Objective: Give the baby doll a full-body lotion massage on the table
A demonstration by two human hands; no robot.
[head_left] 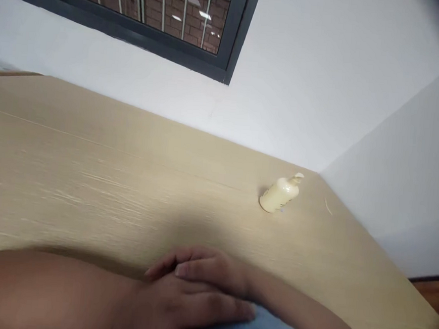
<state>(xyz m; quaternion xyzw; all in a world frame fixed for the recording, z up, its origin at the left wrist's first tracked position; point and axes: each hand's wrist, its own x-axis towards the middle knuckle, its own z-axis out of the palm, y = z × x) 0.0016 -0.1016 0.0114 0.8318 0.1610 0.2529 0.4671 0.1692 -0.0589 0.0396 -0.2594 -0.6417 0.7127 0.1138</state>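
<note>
My left hand (189, 306) reaches in from the left, fingers stretched out toward the right over light-blue fabric (267, 326). Just beyond it, my right hand (211, 270) points left, its thumb and fingers lying flat against the back of my left hand. The two hands overlap at the table's near side, and I see nothing held in either one. Part of my right fingers is hidden behind the left hand. Farther off to the right, a cream pump bottle (278, 194) stands upright on the table, apart from both hands.
The light wood-grain tabletop (127, 177) runs up to a white wall (287, 78). A dark-framed window (228, 58) is set in that wall. A thin pale strand (328, 206) lies near the right edge, beside another wall (411, 189).
</note>
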